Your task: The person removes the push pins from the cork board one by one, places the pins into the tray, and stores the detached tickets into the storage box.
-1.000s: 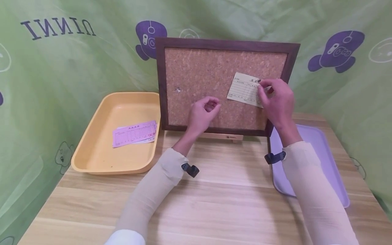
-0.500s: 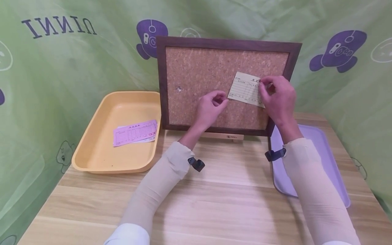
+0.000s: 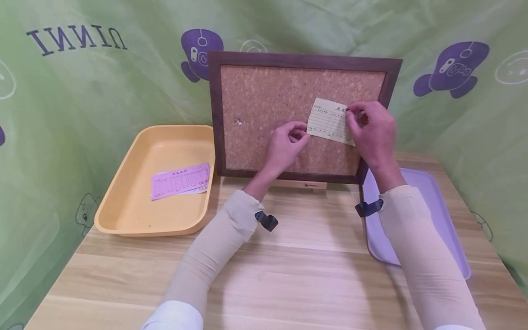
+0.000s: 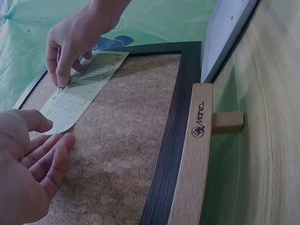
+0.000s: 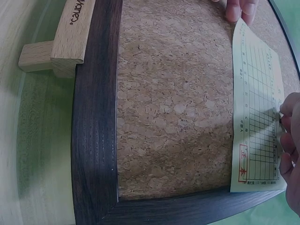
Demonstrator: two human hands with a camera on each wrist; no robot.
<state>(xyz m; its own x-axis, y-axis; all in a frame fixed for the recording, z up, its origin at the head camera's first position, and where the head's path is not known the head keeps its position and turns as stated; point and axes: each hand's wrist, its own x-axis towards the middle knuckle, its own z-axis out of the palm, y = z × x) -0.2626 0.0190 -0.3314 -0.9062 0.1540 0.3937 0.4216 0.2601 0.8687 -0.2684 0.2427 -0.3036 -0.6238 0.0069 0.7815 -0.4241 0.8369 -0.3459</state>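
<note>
A pale yellow printed receipt slip (image 3: pixel 327 120) lies tilted against the right part of a framed corkboard (image 3: pixel 264 98). At its left edge, my left hand (image 3: pixel 284 145) pinches the slip between thumb and index finger, the other fingers loosely bent. My right hand (image 3: pixel 374 133) is at the slip's top edge, its fingertips pinching a small dark pin (image 4: pixel 60 88), mostly hidden by the fingers. In the right wrist view, a red stamped box shows on the near end of the slip (image 5: pixel 255 108).
A yellow tray (image 3: pixel 119 183) on the left holds a pink slip (image 3: pixel 180 181) over a white one. A purple tray (image 3: pixel 443 220) sits at the right, partly under my right forearm. A wooden stand (image 4: pixel 192 145) supports the board.
My left hand has moved right and slightly up across the board to the slip's left edge and now pinches it. The right hand has stayed at the slip's top edge.
</note>
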